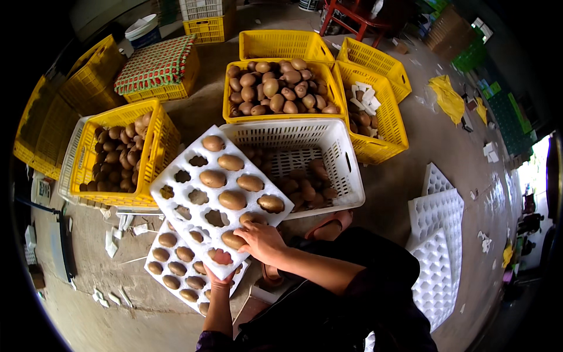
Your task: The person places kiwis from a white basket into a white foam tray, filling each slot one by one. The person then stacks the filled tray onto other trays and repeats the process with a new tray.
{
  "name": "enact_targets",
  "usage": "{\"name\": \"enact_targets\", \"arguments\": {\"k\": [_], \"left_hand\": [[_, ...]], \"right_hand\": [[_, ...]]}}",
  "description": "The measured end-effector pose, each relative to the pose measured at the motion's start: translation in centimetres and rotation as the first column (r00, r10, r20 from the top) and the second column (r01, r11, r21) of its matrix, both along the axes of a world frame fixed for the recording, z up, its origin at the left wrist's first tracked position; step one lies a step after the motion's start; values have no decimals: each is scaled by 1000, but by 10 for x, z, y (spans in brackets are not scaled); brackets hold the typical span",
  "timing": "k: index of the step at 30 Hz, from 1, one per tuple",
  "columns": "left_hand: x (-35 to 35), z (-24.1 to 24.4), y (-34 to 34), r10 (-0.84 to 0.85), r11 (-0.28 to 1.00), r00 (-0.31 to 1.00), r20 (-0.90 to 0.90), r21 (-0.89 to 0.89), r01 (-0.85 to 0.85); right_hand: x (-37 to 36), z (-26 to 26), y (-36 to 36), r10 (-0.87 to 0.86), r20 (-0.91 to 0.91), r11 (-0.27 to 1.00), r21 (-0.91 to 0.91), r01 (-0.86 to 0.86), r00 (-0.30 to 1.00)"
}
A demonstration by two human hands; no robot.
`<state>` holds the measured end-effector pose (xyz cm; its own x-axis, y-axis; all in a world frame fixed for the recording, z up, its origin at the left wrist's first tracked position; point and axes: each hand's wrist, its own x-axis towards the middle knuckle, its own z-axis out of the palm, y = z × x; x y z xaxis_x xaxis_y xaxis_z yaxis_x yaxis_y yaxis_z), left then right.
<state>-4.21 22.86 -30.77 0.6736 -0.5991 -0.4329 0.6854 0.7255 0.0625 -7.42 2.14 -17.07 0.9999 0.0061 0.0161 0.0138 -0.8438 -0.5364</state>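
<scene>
A white foam fruit tray (204,171) is tilted in front of me, with several kiwifruit (232,199) in its hollows. Other hollows are open cut-outs that show what lies behind. My left hand (218,278) holds the tray by its lower edge, with part of the hand behind the foam. On the tray's lower right, my right hand (263,243) has its fingers on a kiwifruit (233,240); another sits under its knuckles. Below, a second foam tray (169,273) filled with kiwifruit is partly covered by the first. Beyond stands a white plastic crate (347,193) with loose kiwifruit.
Yellow plastic crates of kiwifruit stand at the left (151,176), behind (286,118) and at the right (396,132), the last also holding white foam pieces (366,97). Foam trays (435,246) are stacked at the right. A checked cloth (154,64) covers another crate. Foam scraps litter the floor.
</scene>
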Motion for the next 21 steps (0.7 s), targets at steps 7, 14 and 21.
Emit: {"name": "enact_targets", "arguments": {"k": [7,14,21], "left_hand": [[-6,-36,35,-123,900,953,276,437,-10],[-20,-64,77,90,886,996,-18,457,-72],[-28,-36,58,132,804,987,-96,592,-50]], "right_hand": [[38,15,-195,-415,-21,880,243,408,909],[32,-155,-330,-595,-337,804,-231,549,730],[86,-265,-311,-229,-294,974,-71,217,928]]}}
